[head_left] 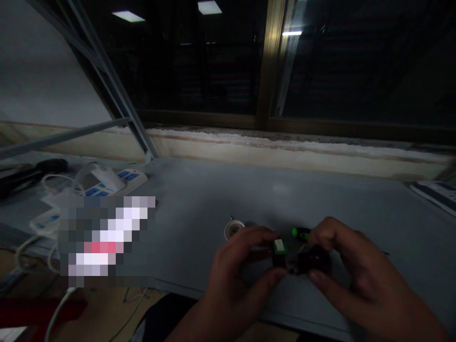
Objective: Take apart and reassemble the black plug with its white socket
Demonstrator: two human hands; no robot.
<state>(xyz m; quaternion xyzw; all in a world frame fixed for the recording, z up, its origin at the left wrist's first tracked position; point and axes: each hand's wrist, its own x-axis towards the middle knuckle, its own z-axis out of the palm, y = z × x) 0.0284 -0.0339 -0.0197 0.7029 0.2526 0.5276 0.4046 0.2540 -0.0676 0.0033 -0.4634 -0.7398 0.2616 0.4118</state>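
Observation:
Between the thumb and fingers of my left hand (242, 275) is a small dark block (279, 251) with a green and white top. My right hand (359, 275) pinches a dark, rounded, shiny piece (315, 260) close beside it. A small dark part bridges the gap between the two, but the dim light hides how they join. Behind my right fingers lies a green and black handle (301, 233), like a screwdriver's, partly covered. A round white ring-shaped piece (234, 230) rests on the table just beyond my left hand.
The grey table (199, 190) runs back to a window ledge (228, 147). At left are white power strips (133, 176) with plugs and cables, beside a blurred-out patch. A metal frame (107, 76) rises behind them. A pale flat object (436, 194) lies at the far right.

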